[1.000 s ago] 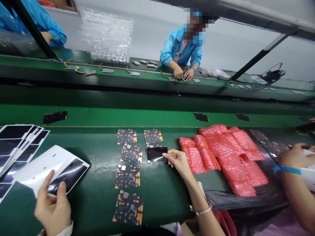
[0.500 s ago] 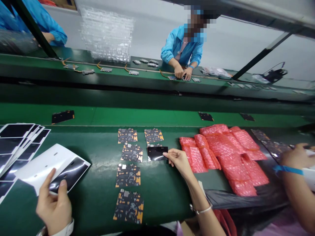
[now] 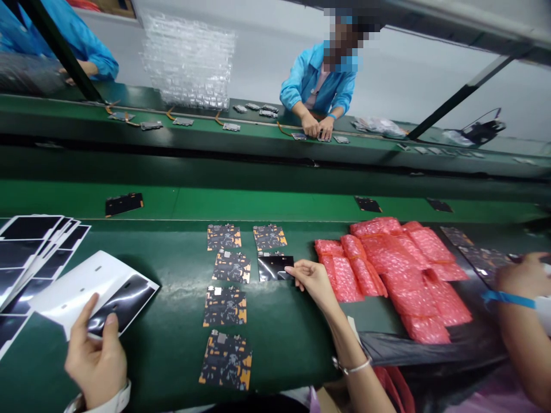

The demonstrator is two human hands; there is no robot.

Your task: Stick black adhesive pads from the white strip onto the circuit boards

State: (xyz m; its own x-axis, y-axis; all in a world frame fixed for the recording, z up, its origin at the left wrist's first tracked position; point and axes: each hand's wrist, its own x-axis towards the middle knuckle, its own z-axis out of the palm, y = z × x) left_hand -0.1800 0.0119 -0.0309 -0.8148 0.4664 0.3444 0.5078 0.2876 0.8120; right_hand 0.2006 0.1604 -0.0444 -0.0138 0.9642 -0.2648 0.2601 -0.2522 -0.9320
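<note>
Black film (image 3: 275, 268) lies flat on a circuit board (image 3: 269, 253) in the right-hand column of boards, near the middle of the green bench (image 3: 284, 327). Our right hand (image 3: 316, 285) reaches in from the near side, its fingers (image 3: 293, 272) touching the film's right edge. We cannot tell whether they pinch it or only press on it.

Our left hand (image 3: 97, 367) is at the near left, its thumb and fingers closed on the edge of a white liner (image 3: 86, 292), which carries a second black strip (image 3: 123, 304). Just left of that liner lies a fanned stack of black-and-white sheets (image 3: 30, 246).

Five more boards (image 3: 224, 307) sit in two columns between our hands. Pink bubble bags (image 3: 408, 269) are heaped to the right, on and beside a black plastic sheet (image 3: 430, 350).

At the right edge, a neighbour's hand (image 3: 519, 281) with a blue wristband (image 3: 503, 298) is apart from ours. Across a belt (image 3: 275, 206) carrying black pieces, a person in a blue jacket (image 3: 318, 86) has both hands (image 3: 316, 126) on small parts at a far bench. Behind them stands a stack of clear trays (image 3: 189, 63).
</note>
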